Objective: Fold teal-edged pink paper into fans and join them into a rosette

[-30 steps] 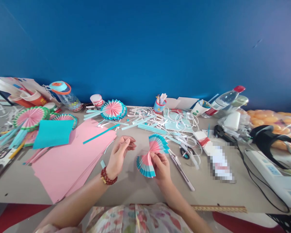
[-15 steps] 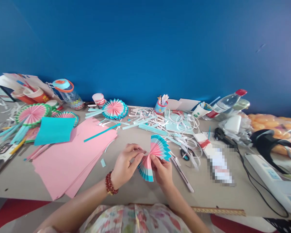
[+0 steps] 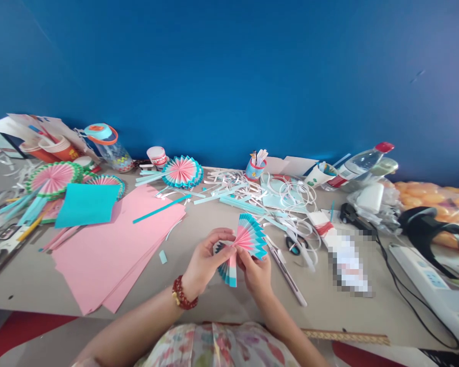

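A pleated paper fan (image 3: pixel 251 237), pink in the middle with teal zigzag edges, is held over the table between both hands. My left hand (image 3: pixel 210 258) pinches it near its gathered centre, thumb and fingers closed. From the other side, my right hand (image 3: pixel 255 272) grips the folds just below that centre. Part of the lower pleats is hidden behind the left fingers. Right of the hands lie a slim silver craft knife or pen (image 3: pixel 288 275) and dark-handled scissors (image 3: pixel 292 245). Pink paper sheets (image 3: pixel 110 255) spread to the left.
A finished paper rosette (image 3: pixel 182 172) stands at the back, and another rosette (image 3: pixel 54 178) at left near a teal sheet (image 3: pixel 86 205). White paper strips (image 3: pixel 233 181) litter the back. A bottle (image 3: pixel 361 164) and a power strip (image 3: pixel 432 280) are at right.
My left hand has moved right, onto the fan's centre, and its thumb now presses there. The fan has tilted slightly; my right hand keeps its hold.
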### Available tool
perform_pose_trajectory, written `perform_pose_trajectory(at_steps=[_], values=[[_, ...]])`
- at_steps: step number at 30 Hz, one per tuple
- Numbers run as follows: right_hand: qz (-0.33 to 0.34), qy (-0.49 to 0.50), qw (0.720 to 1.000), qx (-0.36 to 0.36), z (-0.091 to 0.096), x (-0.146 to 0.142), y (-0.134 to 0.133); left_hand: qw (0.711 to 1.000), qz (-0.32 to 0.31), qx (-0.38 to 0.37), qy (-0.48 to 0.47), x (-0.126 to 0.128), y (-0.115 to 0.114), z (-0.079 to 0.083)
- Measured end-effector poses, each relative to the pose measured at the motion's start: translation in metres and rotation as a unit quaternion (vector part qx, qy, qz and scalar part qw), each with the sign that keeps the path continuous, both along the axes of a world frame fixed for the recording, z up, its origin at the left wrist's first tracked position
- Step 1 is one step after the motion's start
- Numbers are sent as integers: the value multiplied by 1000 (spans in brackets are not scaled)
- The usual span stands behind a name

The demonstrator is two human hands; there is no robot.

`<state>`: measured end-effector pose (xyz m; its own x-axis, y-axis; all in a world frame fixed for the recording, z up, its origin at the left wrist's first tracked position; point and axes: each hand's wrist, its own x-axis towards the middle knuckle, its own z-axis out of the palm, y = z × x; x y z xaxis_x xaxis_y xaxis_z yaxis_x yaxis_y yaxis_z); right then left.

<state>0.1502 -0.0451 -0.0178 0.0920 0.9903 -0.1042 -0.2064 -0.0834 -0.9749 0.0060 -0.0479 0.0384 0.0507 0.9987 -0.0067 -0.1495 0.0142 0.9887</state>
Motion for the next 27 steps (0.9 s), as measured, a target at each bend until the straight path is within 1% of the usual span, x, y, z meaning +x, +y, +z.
perform_pose_trajectory(at_steps=[2, 6, 9, 14, 20, 25, 27], values=[[-2, -14, 1000, 7, -3, 1, 0, 1000, 16, 9, 8, 2, 0, 1], [-13, -38, 999, 9, -6, 1, -1, 996, 34, 44, 66, 5, -1, 5], [-29, -51, 998, 13, -5, 0, -1, 993, 47, 46, 100, 6, -1, 5], [-44, -79, 995, 35, 3, -2, -1, 992, 50, 41, 104, 7, 1, 7], [-56, -71, 995, 38, 2, -3, -3, 983, 54, 92, 152, 6, 1, 13], [-54, -71, 996, 27, 3, -4, -5, 984, 51, 73, 152, 6, 1, 12], [-55, -73, 996, 22, 5, -5, -5, 983, 50, 78, 157, 7, 2, 12]])
